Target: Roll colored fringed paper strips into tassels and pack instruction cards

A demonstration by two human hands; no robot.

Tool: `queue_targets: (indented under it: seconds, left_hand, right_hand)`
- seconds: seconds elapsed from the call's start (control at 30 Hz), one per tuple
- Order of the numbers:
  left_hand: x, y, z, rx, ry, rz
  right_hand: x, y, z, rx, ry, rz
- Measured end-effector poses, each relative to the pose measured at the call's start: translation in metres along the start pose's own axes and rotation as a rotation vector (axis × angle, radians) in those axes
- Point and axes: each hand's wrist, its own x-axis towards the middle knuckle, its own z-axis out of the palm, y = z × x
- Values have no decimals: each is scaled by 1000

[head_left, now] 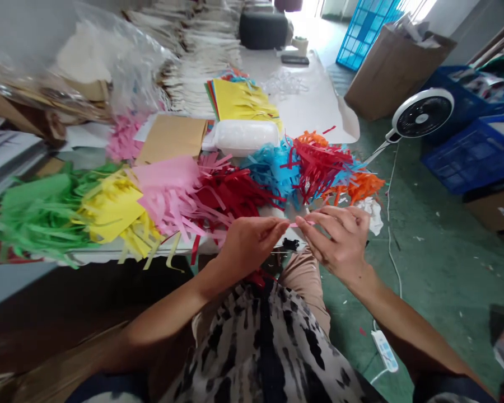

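A thin pink paper strip (296, 225) is stretched between my two hands above the table's front edge. My left hand (252, 246) is closed, pinching the strip's left end between thumb and forefinger. The other end is pinched by my right hand (340, 238), whose remaining fingers are bent loosely. Just beyond my hands lie fringed paper bundles: dark red (235, 193), blue (273, 168) and bright red (323, 165). Pink fringed paper (172, 190) rests left of them. A small black clip-like object (291, 244) sits below the strip.
Yellow (113, 207) and green (37, 201) fringed paper lie at the left. A white plastic container (247, 137) and yellow cut sheets (243, 101) stand behind. On the right are a fan (422, 115), a cardboard box (397, 70), blue crates (472, 159) and a power strip (385, 351).
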Motion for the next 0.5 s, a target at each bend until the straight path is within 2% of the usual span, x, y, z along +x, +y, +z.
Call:
queue_targets:
  seconds: [0.1, 0.2, 0.3, 0.4, 0.5]
  left_hand:
    - [-7, 7, -11, -579, -152, -259]
    - [-13, 11, -15, -851, -225, -405]
    - [-17, 10, -12, -967, -194, -465]
    - [-18, 8, -6, -980, -150, -477]
    - [-14, 8, -4, -879, 42, -319]
  right_hand:
    - [6, -4, -16, -11, 72, 16]
    - [10, -8, -21, -26, 66, 19]
    - [14, -13, -17, 75, 29, 105]
    - [24, -19, -8, 342, 1, 317]
    - [37, -25, 2, 803, -33, 567]
